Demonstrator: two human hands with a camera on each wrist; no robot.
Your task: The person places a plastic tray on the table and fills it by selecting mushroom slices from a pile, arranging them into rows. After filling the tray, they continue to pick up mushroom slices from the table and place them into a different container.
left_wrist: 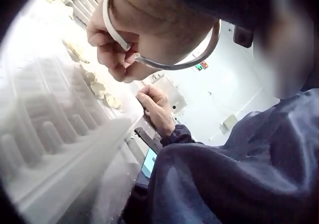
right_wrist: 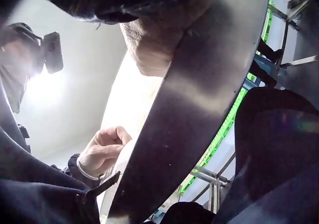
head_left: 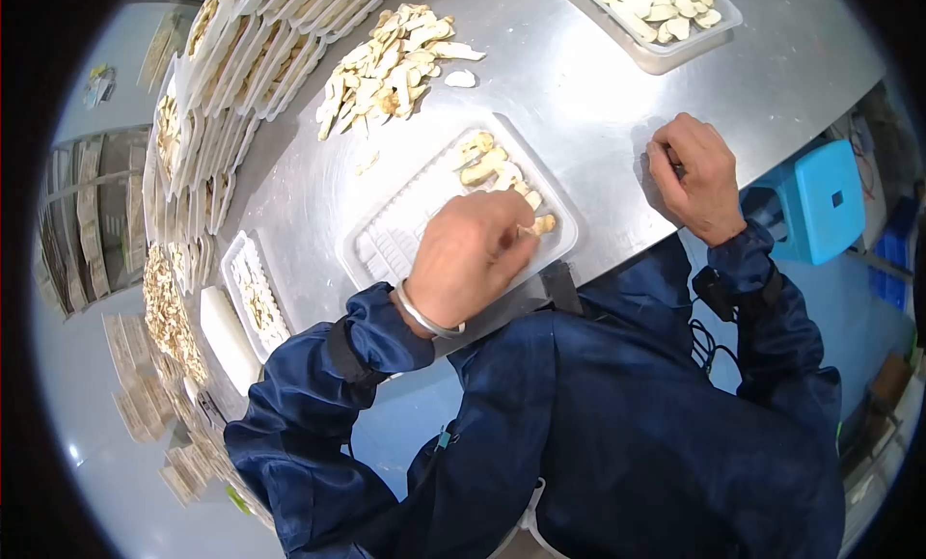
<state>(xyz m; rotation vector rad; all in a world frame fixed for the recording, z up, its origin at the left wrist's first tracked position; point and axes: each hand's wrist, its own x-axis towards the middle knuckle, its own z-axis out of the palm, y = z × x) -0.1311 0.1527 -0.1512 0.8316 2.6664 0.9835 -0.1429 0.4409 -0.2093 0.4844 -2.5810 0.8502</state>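
Note:
My left hand is over a white ribbed plastic tray, with its fingers bent and the thumb close to the index finger. The fingertips pinch at a pale mushroom slice at the near end of a row of mushroom slices along the tray's right side. In the left wrist view, the curled fingers hang over the end of that row. My right hand rests loosely curled on the metal table near its front edge, apart from the tray, with nothing seen in it.
A heap of mushroom slices lies beyond the tray, with a stray white piece beside it. Stacked filled trays stand at the left. Another filled tray sits far right. A blue stool stands below the table edge.

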